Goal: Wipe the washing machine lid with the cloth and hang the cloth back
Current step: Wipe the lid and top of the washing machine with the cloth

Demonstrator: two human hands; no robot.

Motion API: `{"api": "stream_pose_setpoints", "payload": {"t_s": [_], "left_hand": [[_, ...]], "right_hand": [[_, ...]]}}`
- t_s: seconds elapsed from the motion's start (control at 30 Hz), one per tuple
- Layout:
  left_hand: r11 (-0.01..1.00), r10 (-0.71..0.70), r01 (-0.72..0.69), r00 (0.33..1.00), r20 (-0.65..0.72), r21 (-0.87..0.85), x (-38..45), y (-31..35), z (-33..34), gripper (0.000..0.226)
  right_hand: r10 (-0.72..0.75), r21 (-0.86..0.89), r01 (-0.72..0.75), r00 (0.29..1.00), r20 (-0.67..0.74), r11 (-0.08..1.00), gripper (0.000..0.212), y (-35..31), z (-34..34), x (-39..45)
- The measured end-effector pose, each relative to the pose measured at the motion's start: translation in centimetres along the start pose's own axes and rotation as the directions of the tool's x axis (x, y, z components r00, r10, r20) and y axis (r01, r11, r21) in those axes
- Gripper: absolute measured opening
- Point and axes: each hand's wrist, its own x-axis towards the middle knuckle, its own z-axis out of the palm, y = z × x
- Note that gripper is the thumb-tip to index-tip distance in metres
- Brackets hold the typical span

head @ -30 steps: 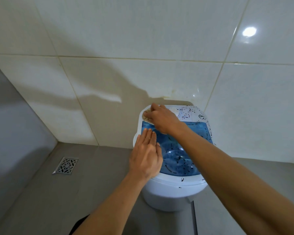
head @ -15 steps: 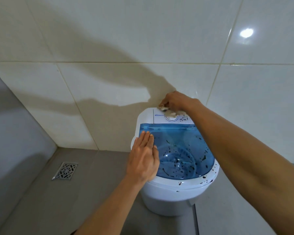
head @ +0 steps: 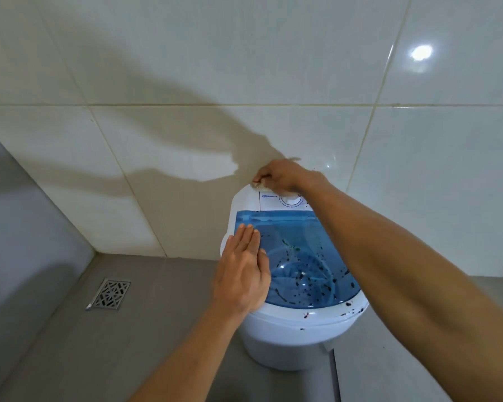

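The right hand [head: 282, 175] has swept from the blue lid [head: 296, 256] to the white control panel [head: 276, 198] at the back, now clean, while specks remain on the lid. Its fingers [head: 262, 179] are curled around the cloth [head: 257, 185]. The left hand [head: 241, 274] rests flat, fingers straight, on the lid's left edge.

Head view, seemingly close, downward
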Motion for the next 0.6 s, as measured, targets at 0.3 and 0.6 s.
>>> {"api": "stream_pose_setpoints", "payload": {"t_s": [0.3,0.6], "left_hand": [[0.999,-0.009,0.008,1.0,-0.019,-0.037,-0.2,-0.1,0.0,0.062],[0.999,-0.003,0.002,1.0,-0.017,-0.044,-0.1,-0.1,0.0,0.053]], "right_hand": [[0.29,-0.057,-0.287,0.956,0.048,0.956,0.034,6.0,-2.4,-3.2],[0.098,-0.074,-0.092,0.992,0.077,0.993,0.043,-2.2,0.8,1.4]]}}
